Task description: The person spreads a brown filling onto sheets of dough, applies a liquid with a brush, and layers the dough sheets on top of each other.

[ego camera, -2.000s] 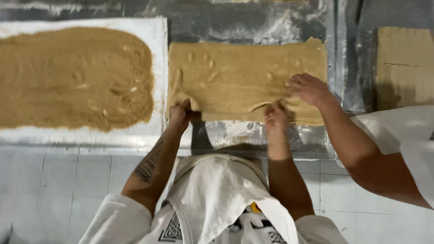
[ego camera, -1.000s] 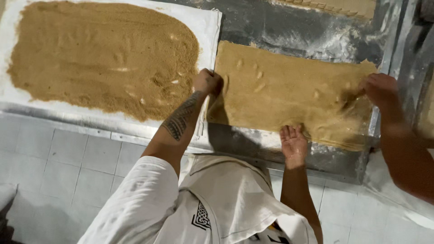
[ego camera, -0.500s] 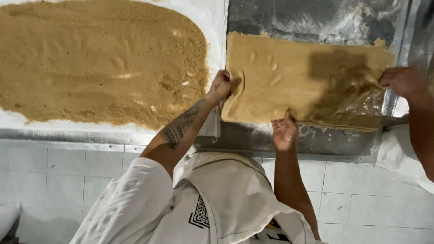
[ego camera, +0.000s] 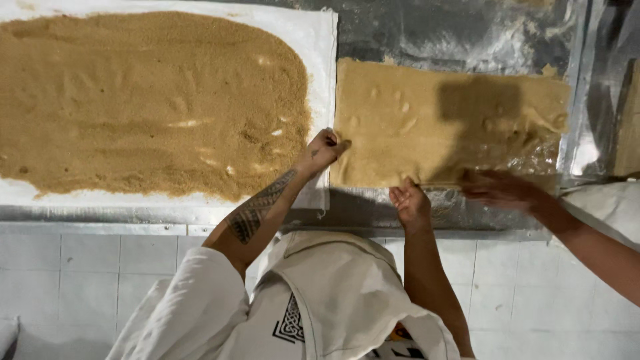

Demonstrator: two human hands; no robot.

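The left hand [ego camera: 325, 148] reaches toward one o'clock on a tattooed forearm, fingers curled shut in a pinch. The right hand [ego camera: 410, 202] points toward twelve, fingers bent.

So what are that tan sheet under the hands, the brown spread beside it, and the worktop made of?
The tan sheet looks like soft, matte dough: finger dents stay pressed in it. The brown spread seems a loose, sandy crumb or sugar, grainy, lying on white cloth. The worktop looks like dull metal, reflective and dusted with what may be flour.
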